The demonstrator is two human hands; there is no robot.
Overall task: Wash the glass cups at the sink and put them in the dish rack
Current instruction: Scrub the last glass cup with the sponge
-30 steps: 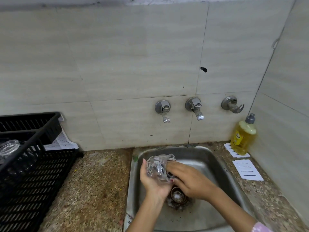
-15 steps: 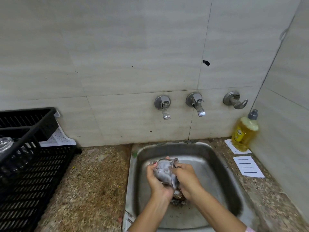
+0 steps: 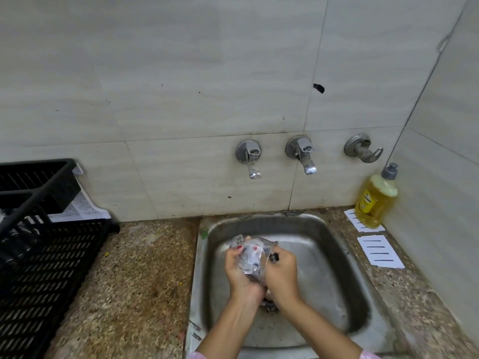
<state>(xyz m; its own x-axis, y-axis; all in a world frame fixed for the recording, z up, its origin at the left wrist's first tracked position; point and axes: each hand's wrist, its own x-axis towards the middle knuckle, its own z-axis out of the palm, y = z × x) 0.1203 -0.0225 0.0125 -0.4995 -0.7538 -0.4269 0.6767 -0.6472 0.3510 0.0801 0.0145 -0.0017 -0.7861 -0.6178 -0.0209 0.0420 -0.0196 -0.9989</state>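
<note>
A clear glass cup [image 3: 252,256] is held over the steel sink [image 3: 337,255], tilted on its side. My left hand [image 3: 239,275] grips it from the left with fingers curled round the wall. My right hand [image 3: 281,274] grips it from the right, its fingers wrapped at the rim side. The sink drain is mostly hidden below my wrists. The black dish rack [image 3: 49,257] stands on the counter at the left, with a glass inside it only partly visible at the frame edge.
Three wall taps [image 3: 302,154] sit above the sink; no water stream shows. A yellow dish soap bottle [image 3: 375,198] stands at the back right corner beside two white paper cards [image 3: 379,251]. Speckled stone counter [image 3: 134,286] lies between rack and sink.
Both hands have dropped lower into the sink with the cup and turned it; the right hand moved from over the cup to its right side. The view tilted.
</note>
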